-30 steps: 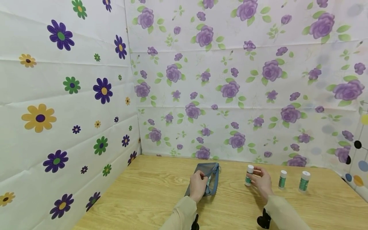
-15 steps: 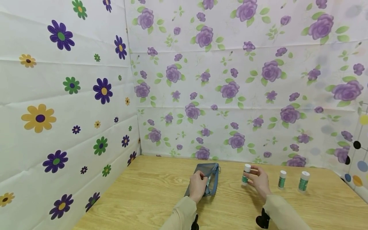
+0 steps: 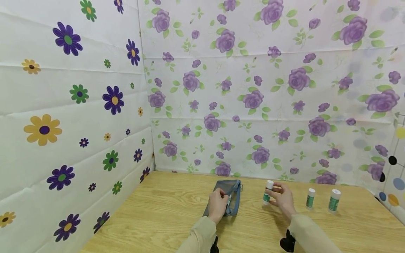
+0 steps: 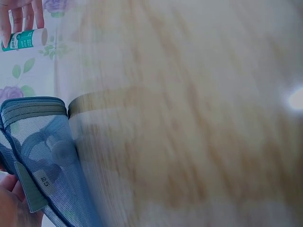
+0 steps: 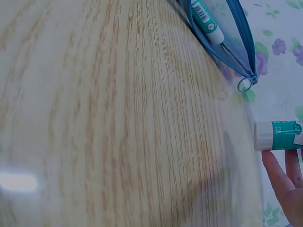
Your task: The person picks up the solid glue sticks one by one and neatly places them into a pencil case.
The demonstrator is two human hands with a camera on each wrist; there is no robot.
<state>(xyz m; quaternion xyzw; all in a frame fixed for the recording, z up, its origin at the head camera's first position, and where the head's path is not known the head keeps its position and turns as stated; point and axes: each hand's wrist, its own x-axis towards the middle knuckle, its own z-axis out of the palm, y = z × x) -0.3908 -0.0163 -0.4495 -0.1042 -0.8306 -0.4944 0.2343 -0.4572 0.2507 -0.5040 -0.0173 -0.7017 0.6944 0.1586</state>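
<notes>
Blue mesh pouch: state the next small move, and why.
Probably carry the white-capped tube to the mouth of the blue mesh pouch: the right hand holds that tube, the left hand grips the pouch, and a second tube shows inside.

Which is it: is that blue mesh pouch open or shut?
Open. The blue mesh pouch has its edges spread apart in the right wrist view, and a green-and-white cylindrical tube shows between them.
</notes>
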